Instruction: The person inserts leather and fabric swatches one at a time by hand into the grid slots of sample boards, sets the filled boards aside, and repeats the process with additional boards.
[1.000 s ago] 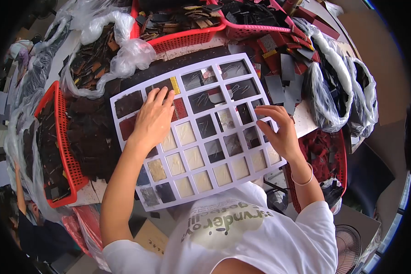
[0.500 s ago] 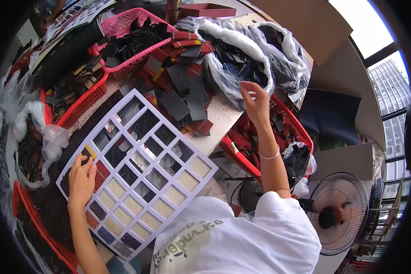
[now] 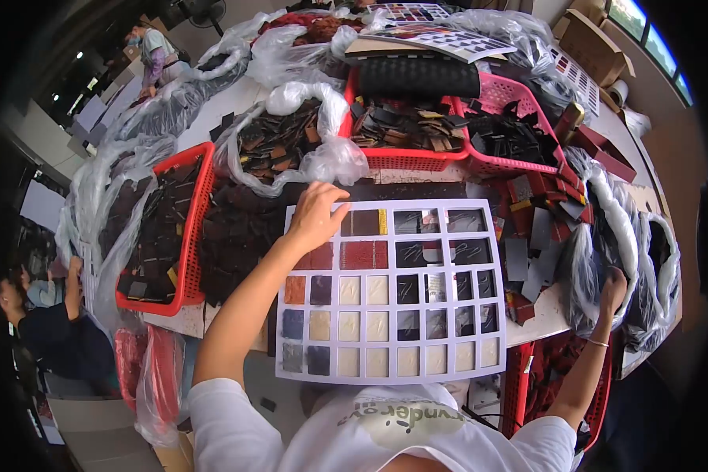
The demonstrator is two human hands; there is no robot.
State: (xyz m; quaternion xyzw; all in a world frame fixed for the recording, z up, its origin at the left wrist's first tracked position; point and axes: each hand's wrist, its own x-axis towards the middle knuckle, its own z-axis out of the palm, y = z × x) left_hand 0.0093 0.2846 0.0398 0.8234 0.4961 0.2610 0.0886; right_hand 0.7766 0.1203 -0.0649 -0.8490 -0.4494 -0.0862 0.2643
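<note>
A white sample board [image 3: 393,320] with a grid of windows lies before me, tilted slightly. Red, brown, orange and blue-grey swatches fill windows on its left side; others show cream backing or glossy dark film. My left hand [image 3: 316,220] rests on the board's upper left corner, thumb and fingers apart, beside a brown swatch with a yellow edge [image 3: 364,223]. To the right, my right hand [image 3: 612,293] is at the side of a clear plastic bag [image 3: 584,275] holding dark pieces. Its fingertips are blurred against the plastic, so any held item cannot be made out.
Behind the board stand a red basket [image 3: 417,160] and a pink basket [image 3: 519,85] of dark pieces. Loose red and grey swatches [image 3: 536,236] lie at right. A red basket [image 3: 199,236] is at left. Other people [image 3: 159,59] are at the far left.
My view has swung left, so more of the table and other people show. My left hand stays at the board's upper corner. My right hand has gone from above the bag's edge to its side.
</note>
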